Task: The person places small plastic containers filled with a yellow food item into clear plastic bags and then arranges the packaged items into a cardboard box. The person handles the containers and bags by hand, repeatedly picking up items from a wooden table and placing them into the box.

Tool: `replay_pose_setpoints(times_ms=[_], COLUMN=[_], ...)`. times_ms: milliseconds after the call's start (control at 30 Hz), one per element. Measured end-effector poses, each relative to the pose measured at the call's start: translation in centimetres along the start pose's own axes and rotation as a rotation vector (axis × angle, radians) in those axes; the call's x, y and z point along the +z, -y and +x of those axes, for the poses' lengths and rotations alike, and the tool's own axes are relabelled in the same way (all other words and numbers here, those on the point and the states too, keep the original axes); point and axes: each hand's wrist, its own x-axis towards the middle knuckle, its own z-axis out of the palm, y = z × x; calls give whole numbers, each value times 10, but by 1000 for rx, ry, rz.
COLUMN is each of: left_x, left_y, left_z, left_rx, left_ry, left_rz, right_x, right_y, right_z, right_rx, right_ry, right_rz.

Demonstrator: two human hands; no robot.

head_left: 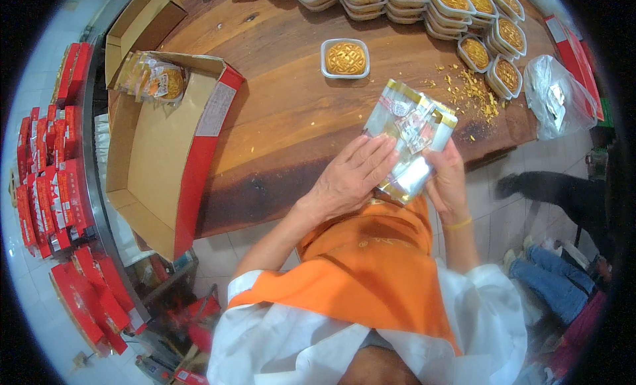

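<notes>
Over the near edge of the wooden table, my right hand (pixel 449 181) grips a shiny silver-and-gold printed plastic wrapper bag (pixel 412 176) at its right side, thumb on top. My left hand (pixel 351 172) lies on the bag's left part with fingers stretched flat; its thumb is hard to make out. Whether this is one bag or a thin stack, I cannot tell. Farther off, a single mooncake (pixel 346 58) sits in a clear square plastic tray (pixel 324 68).
Stacked mooncakes in trays (pixel 450 14) line the far side of the wooden table (pixel 278 120), with yellow crumbs (pixel 474 97) nearby. An open red carton (pixel 152 146) at left holds wrapped mooncakes (pixel 159 80). At right lies a clear plastic bag (pixel 556 100). Red boxes (pixel 53 173) are stacked far left.
</notes>
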Motion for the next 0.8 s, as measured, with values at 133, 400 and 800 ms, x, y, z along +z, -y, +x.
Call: replay_pose_setpoints(times_ms=[133,400,800], left_x=[10,-11,-12], left_y=[1,7,10], left_z=[1,3,-3], left_rx=[62,-708,-944], left_ry=[-208,-280,-369], left_rz=[186,-807,-2009], right_x=[7,22,-37], right_y=[1,30,25], right_z=[-5,-3,31], right_rx=[87,-162,246], right_ry=[-1,144,422], right_rz=[78,-70,-80])
